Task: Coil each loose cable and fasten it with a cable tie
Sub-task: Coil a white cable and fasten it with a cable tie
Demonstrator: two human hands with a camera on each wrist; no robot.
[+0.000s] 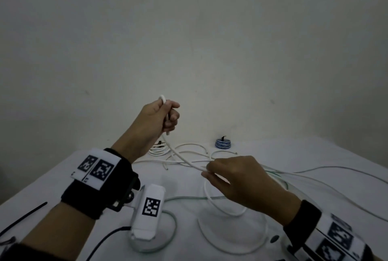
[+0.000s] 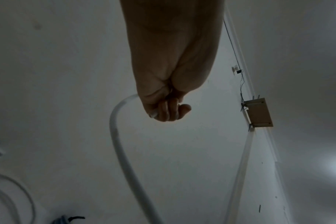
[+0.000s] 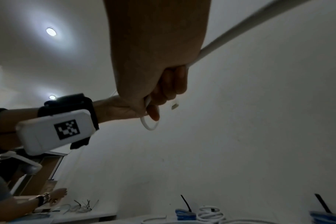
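While the left hand is raised above the table, its fingers are curled tight around one end of a white cable, with a small loop of it poking out the top of the fist. From there the cable slopes down to the right hand, which pinches it between thumb and fingertips just above the tabletop, and below that hand it droops into a loose loop on the white surface. Farther back near the wall, a white coiled cable that's already bundled sits next to a blue coiled cable with a black tie sticking up. More loose white cables sprawl off to the right, pretty tangled. A black cable tie lies flat near the left forearm.
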